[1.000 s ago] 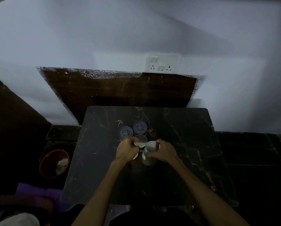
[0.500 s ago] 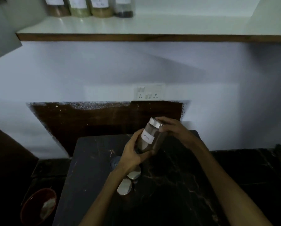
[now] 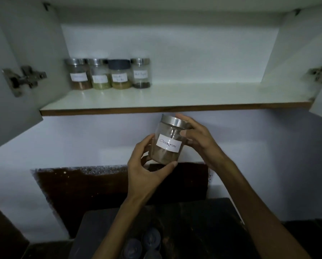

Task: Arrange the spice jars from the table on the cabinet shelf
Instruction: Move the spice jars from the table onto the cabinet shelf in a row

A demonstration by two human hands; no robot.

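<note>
Cinnamon jar (image 3: 166,142): held in the air, just below the front edge of the cabinet shelf (image 3: 175,99), tilted a little to the right, label facing the camera. Likely turned that way so the label can be read before placing.

Left hand (image 3: 147,166): fingers curled round the lower body, thumb under the base. This takes the weight. Right hand (image 3: 199,139): fingers wrapped round the metal lid and upper side, steadying the tilt. Both hands are clamped on the jar, neither free.

Shelf: four jars (image 3: 107,73) stand in a row at the back left, close together, labels forward. Bare shelf to their right; judged the natural next slot, keeping the row going.

Both cabinet doors stand open, hinges showing.

Below: more jars (image 3: 143,243) on the dark surface (image 3: 203,230), lids up, not yet moved. Task judged partway through.
</note>
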